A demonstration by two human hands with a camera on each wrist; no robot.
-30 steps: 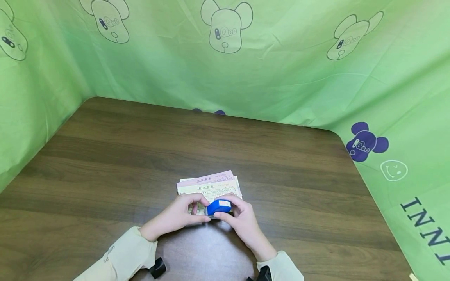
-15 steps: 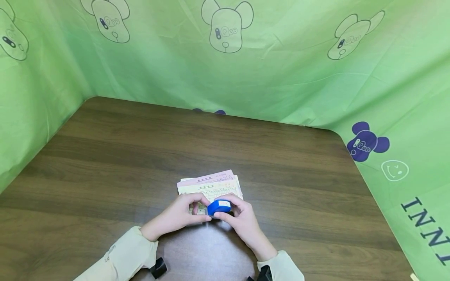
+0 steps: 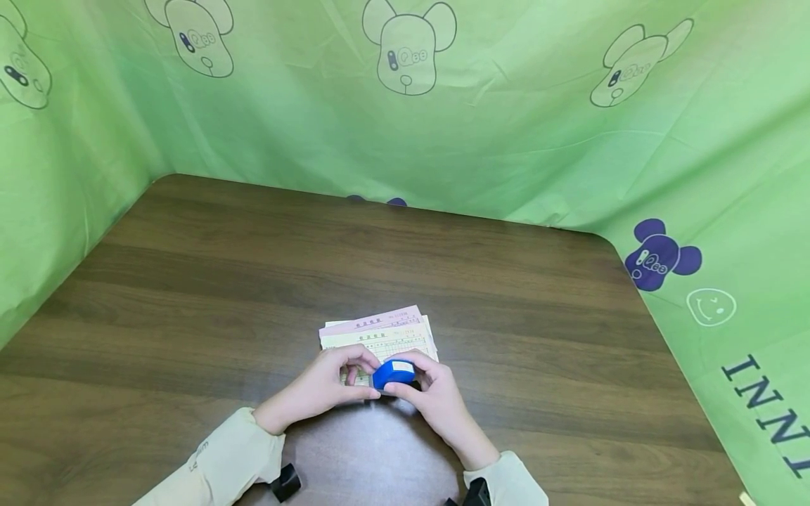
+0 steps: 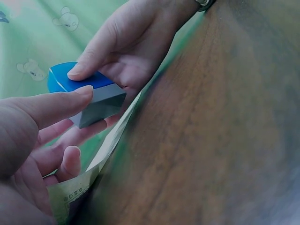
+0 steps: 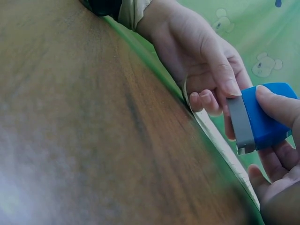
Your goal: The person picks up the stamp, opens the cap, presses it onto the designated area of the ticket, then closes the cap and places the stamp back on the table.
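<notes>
A blue stamp [image 3: 394,374] with a grey end part and a white label is held between both hands, over the near part of a stack of printed slips [image 3: 380,340]. My right hand [image 3: 439,390] grips the blue body between thumb and fingers. At the grey end part [image 4: 103,104], my left hand [image 3: 325,379] pinches with the thumb on one side and fingers on the other. The right wrist view shows the grey part [image 5: 240,123] fitted against the blue body. A pink slip [image 3: 405,316] pokes out behind the yellowish top one.
The slips lie on a dark wood-grain table [image 3: 285,260]. A green printed curtain [image 3: 304,126] encloses its back and sides. A small pale object [image 3: 747,499] shows at the lower right corner. Black straps [image 3: 286,483] sit at the wrists.
Both hands stay in place around the stamp. The left fingertips have shifted very slightly to the right along it; the slips have not moved.
</notes>
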